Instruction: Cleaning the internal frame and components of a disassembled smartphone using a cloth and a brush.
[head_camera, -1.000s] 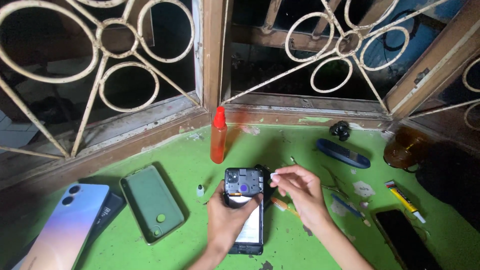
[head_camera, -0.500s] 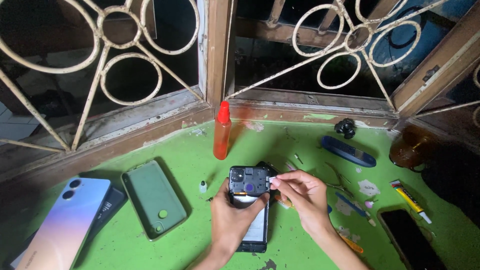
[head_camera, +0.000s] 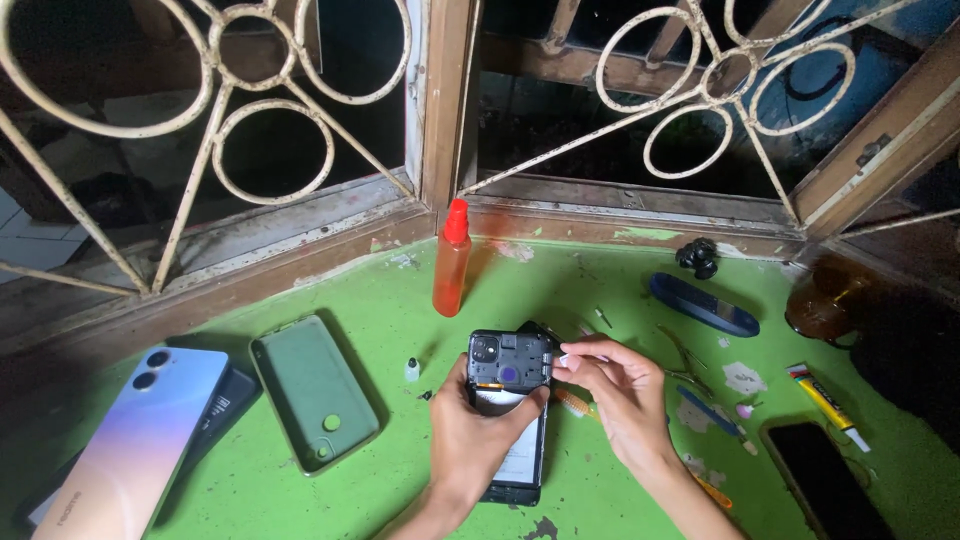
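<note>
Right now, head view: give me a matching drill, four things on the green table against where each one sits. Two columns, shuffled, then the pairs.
Things:
1. orange bottle
2. green phone case
3. opened phone
4. glue tube

Places:
A. held in the left hand, with the right hand at its top edge
B. far right, beside a dark phone lying face up
C. upright near the window frame, behind the hands
D. flat on the table, left of the hands, next to a pastel phone back

Pairs: 1-C, 2-D, 3-A, 4-B
</note>
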